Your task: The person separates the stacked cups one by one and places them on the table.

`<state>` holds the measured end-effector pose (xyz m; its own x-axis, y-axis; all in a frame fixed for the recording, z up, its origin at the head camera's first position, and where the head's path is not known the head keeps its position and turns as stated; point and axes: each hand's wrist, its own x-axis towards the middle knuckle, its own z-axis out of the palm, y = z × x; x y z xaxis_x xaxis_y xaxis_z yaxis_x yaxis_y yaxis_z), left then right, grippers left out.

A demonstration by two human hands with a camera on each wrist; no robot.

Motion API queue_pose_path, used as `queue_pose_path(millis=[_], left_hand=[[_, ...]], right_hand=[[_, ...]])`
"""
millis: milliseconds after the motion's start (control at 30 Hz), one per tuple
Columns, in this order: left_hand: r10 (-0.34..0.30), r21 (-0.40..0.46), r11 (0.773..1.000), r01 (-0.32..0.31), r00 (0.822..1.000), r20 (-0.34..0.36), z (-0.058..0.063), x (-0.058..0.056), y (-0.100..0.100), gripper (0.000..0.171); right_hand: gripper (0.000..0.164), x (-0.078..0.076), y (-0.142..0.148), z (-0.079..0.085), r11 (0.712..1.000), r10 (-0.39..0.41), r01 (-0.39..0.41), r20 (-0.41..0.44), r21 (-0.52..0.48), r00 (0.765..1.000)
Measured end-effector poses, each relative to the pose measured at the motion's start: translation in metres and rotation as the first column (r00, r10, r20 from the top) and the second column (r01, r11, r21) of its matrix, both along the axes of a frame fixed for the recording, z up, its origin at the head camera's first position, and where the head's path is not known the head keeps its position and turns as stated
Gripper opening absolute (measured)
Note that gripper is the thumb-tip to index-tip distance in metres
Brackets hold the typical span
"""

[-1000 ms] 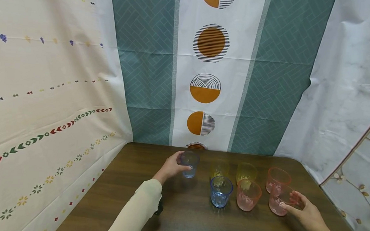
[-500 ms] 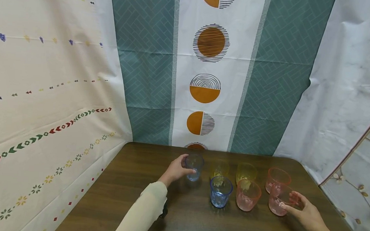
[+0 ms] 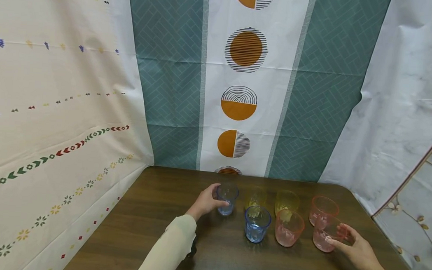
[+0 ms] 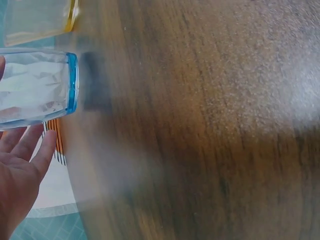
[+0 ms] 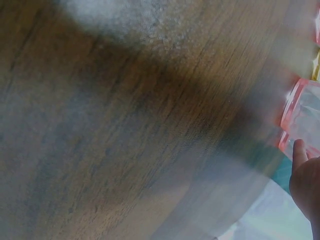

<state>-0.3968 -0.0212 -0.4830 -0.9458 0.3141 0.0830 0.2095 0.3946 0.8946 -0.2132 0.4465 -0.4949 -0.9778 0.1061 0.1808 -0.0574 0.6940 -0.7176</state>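
Observation:
My left hand (image 3: 205, 202) grips a clear blue glass tumbler (image 3: 227, 201) from its left side, with the thumb in front. In the left wrist view this blue tumbler (image 4: 35, 87) is close to the tabletop; whether it touches cannot be told. My right hand (image 3: 361, 250) holds a pink tumbler (image 3: 324, 238) between thumb and fingers, at the right end of the front row. Left of it stand another pink tumbler (image 3: 289, 232) and a second blue tumbler (image 3: 256, 226). Behind are two yellow tumblers (image 3: 255, 198) and a further pink tumbler (image 3: 324, 209).
Everything stands on a dark brown wooden table (image 3: 151, 213). A patterned cream cloth (image 3: 52, 141) hangs along the left, a green and white cloth (image 3: 174, 87) behind the far edge, and a pale marbled cloth (image 3: 406, 122) on the right.
My left hand has carried the blue tumbler to the right, towards the yellow ones, and then slightly lower. My right hand keeps its hold on the pink tumbler without visible movement.

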Motion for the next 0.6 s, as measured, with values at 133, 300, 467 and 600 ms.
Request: queue_pose_path(millis=[133,300,467,600], left_hand=[[0.003,-0.007,1.0,-0.003,1.0,0.007,-0.0033,-0.0005,-0.0014,0.086],[0.016,0.004,1.0,-0.016,0.999,0.038,-0.0064,-0.0015,-0.0025,0.086],[0.016,0.005,1.0,-0.016,0.999,0.052,-0.0051,-0.0017,-0.0018,0.087],[0.007,-0.091,0.996,-0.002,0.999,0.053,-0.0032,0.0005,-0.0028,0.095]], right_hand=[[0.085,-0.0002,-0.0018,-0.0002,1.0,-0.004,0.004,0.003,0.014,1.0],[0.086,-0.0008,-0.0025,0.0001,1.0,-0.001,0.001,0.014,0.004,1.0],[0.086,-0.0017,-0.0024,0.0004,1.0,-0.003,0.003,0.015,0.001,1.0],[0.087,0.0006,-0.0013,-0.0002,1.0,-0.003,0.002,0.038,0.01,0.999]])
